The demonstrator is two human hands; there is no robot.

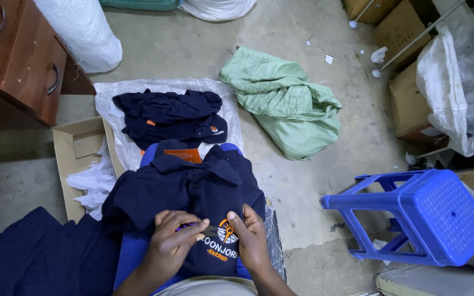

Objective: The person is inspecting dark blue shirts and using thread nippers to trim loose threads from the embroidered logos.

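A navy polo shirt [193, 186] lies spread over the person's lap, collar away from them, its orange-and-white chest emblem [225, 234] between both hands. The left hand [174, 241] has its grip clenched on a small purple-handled tool [198, 227], its tip at the emblem. The right hand [250, 238] presses the fabric flat beside the emblem, fingers released rather than grasping. Beyond lie more navy shirts [168, 115] on a white plastic sheet [111, 93], a green sack [286, 104], and a tipped blue stool [418, 216] on the concrete floor [303, 186].
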